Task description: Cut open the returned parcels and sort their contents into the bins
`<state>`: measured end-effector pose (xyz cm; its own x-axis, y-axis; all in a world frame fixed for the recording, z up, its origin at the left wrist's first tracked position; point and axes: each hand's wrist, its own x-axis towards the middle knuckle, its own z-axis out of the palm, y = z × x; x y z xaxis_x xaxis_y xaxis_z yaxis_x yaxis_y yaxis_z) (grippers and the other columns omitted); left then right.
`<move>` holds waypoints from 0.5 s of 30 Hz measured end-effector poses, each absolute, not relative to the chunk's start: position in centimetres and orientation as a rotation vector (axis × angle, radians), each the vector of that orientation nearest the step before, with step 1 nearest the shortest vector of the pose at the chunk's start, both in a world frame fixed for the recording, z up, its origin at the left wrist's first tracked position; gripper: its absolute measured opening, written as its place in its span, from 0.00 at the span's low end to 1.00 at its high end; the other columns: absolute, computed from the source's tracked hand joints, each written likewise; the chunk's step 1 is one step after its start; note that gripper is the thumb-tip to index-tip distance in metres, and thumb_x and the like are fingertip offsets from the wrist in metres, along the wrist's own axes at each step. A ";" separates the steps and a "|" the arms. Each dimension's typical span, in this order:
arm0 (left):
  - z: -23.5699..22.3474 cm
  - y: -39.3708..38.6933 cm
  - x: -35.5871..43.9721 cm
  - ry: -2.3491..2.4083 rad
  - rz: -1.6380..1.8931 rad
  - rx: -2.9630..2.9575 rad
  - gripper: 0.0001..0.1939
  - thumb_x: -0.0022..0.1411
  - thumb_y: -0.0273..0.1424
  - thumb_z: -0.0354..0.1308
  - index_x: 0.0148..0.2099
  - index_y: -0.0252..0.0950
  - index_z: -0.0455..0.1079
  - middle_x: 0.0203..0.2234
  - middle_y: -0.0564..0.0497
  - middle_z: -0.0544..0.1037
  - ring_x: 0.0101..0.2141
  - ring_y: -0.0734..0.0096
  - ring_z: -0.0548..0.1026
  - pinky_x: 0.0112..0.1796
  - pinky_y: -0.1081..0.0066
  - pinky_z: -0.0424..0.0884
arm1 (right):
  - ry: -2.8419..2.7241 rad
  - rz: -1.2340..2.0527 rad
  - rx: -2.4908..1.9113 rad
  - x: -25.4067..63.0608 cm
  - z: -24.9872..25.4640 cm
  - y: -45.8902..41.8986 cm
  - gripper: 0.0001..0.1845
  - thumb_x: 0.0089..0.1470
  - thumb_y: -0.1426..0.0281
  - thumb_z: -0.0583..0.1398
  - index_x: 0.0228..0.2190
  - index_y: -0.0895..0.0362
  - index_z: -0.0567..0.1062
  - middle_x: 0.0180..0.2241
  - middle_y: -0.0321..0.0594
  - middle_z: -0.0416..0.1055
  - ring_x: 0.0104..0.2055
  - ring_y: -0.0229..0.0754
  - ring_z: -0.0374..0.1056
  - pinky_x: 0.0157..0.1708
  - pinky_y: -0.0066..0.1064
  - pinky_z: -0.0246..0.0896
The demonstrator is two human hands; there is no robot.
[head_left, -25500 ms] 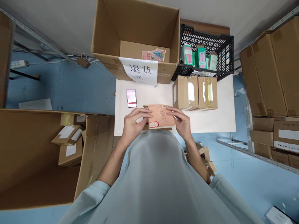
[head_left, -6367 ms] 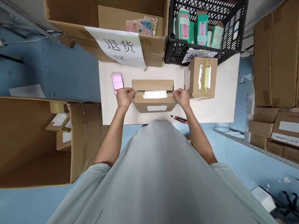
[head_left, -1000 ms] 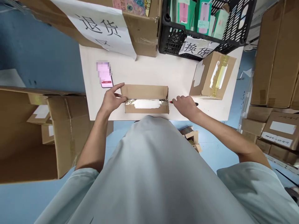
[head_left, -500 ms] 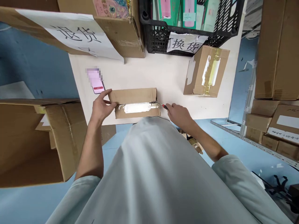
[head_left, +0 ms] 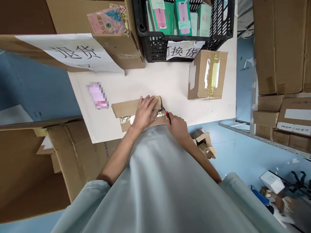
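Observation:
A small long cardboard carton point(head_left: 126, 108) lies at the table's near edge, close against my body. Shiny tape point(head_left: 125, 120) and a white label run along its near part, partly covered by my hand. My left hand point(head_left: 145, 113) rests on top of the carton with its fingers stretched out, pressing on it. In my right hand point(head_left: 178, 127) is a box cutter point(head_left: 167, 116) with a red and black handle. Its tip is at the carton's right end, by the taped seam; the exact depth of the blade cannot be made out.
A phone point(head_left: 97, 95) lies on the white table point(head_left: 167, 77) at left. At the back stand a large carton point(head_left: 132, 51) with a paper sign and a black crate point(head_left: 155, 48) of green boxes. A taped carton point(head_left: 204, 76) sits at right. An open carton point(head_left: 73, 152) is at lower left.
My left hand has moved from the carton's left end to flat on its top, right of the middle. The cutter remains at the right end, its handle now steeper. The view has shifted.

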<state>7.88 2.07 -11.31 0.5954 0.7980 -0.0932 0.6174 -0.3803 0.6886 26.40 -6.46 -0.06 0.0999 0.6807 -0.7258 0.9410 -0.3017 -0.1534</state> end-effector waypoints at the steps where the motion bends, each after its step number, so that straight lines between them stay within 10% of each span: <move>1: -11.7 2.0 8.1 1.109 0.346 2.125 0.30 0.75 0.38 0.60 0.76 0.44 0.68 0.74 0.40 0.72 0.78 0.41 0.63 0.79 0.31 0.46 | 1.570 -1.000 2.044 25.9 0.0 -6.6 0.22 0.81 0.67 0.48 0.67 0.58 0.69 0.55 0.56 0.84 0.54 0.53 0.83 0.48 0.35 0.72; 15: -14.0 1.4 7.7 1.055 0.477 2.112 0.26 0.79 0.38 0.55 0.75 0.43 0.69 0.75 0.37 0.71 0.78 0.42 0.63 0.79 0.29 0.48 | 1.346 -0.900 2.091 21.9 -0.1 -6.0 0.21 0.75 0.79 0.51 0.60 0.62 0.77 0.54 0.64 0.83 0.57 0.54 0.84 0.50 0.36 0.75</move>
<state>7.75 1.42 -13.99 0.5971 0.8021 0.0095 0.5374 -0.4088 0.7376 21.85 -6.05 -0.07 0.2957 0.5936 -0.7485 0.9183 -0.3924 0.0516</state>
